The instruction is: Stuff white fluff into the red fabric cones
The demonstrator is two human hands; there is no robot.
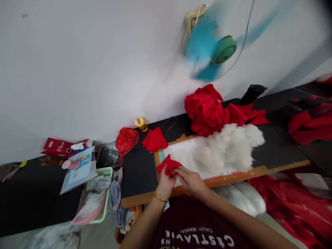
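Observation:
A small red fabric piece (169, 165) is held between both hands above the near left part of the board. My left hand (166, 180), with a gold bangle at the wrist, grips it from below, fingers closed. From the right, my right hand (190, 178) pinches the same piece. Fluffy white stuffing (225, 148) lies on the white sheet (177, 152) to the right of my hands. Just beyond them, a stack of red fabric pieces (155, 139) rests on the black table. A large heap of red fabric (204, 109) sits behind the stuffing.
Along the wall are a red plastic bag (127, 141), a yellow-lidded jar (141, 123), a phone (169, 123) and a black cylindrical object (252, 94). A blue fan (224, 50) spins above. A green basket (106, 200) stands left of the table. Red material (290, 204) lies at the lower right.

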